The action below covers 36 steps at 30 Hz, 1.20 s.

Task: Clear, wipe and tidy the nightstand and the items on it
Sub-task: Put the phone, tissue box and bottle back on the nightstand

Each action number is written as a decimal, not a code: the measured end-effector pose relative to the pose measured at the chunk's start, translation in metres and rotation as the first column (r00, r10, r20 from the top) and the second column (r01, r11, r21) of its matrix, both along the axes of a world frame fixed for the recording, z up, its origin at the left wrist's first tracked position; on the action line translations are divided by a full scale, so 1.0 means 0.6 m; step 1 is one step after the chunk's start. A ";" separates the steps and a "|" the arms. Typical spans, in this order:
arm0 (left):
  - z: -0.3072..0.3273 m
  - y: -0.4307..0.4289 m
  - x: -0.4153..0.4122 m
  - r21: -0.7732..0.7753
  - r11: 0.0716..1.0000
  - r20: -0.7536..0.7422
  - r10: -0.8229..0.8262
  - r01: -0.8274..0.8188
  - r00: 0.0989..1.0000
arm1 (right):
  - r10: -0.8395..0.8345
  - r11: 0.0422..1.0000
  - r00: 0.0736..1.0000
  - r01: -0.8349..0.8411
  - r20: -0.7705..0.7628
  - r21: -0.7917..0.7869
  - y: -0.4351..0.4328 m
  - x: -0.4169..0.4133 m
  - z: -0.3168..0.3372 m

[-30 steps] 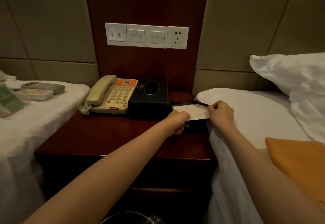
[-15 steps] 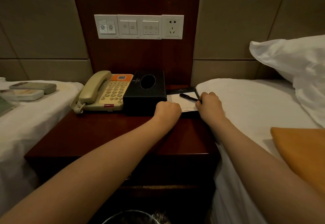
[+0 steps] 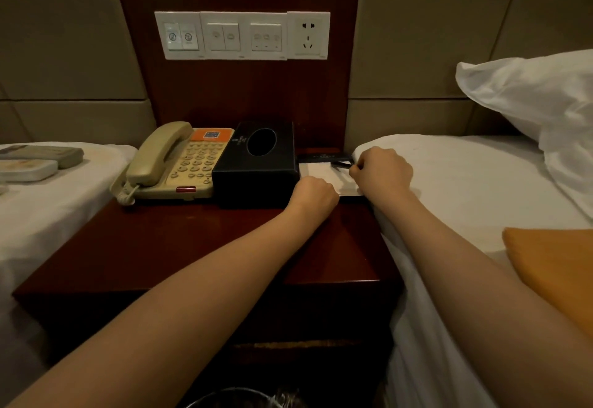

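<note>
The dark red wooden nightstand (image 3: 160,247) carries a beige telephone (image 3: 179,164), a black tissue box (image 3: 256,167) and, at its back right corner, a white notepad (image 3: 321,172) in a black holder. A black pen (image 3: 340,164) lies across the pad's far side. My left hand (image 3: 316,196) is curled at the pad's near left corner and grips its edge; the fingers are hidden under the knuckles. My right hand (image 3: 383,172) sits at the pad's right side, its fingertips pinching the pen's end.
A white bed (image 3: 465,183) with a pillow (image 3: 539,96) and an orange cushion (image 3: 552,263) presses against the nightstand's right side. The left bed (image 3: 64,199) holds two remotes (image 3: 41,152). A switch panel (image 3: 242,35) is on the wall; a bin rim (image 3: 240,399) shows below.
The notepad, held lifted between both hands a second ago, now lies flat beside the tissue box. My right hand has shifted onto the pen. The camera has come closer.
</note>
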State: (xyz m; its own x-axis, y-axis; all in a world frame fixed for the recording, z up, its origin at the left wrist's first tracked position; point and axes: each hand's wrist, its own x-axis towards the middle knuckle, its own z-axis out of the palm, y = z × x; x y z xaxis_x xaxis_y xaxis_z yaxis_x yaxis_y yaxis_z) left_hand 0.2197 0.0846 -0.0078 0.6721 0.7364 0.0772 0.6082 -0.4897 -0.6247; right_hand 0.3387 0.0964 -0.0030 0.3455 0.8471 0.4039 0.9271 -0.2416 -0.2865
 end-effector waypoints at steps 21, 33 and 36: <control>-0.029 0.031 0.009 -0.046 0.992 0.155 0.120 -0.114 0.981 | 0.235 0.964 0.971 -0.239 -0.041 -0.117 0.026 0.001 -0.028; 0.006 -0.030 -0.120 -0.219 0.973 0.524 0.059 0.068 0.850 | 0.192 0.979 0.975 -0.182 -0.117 0.088 -0.040 -0.034 -0.012; 0.040 -0.041 -0.181 -0.289 0.955 0.724 0.173 0.065 0.668 | 0.183 0.977 0.939 -0.140 -0.290 0.162 -0.060 -0.059 -0.003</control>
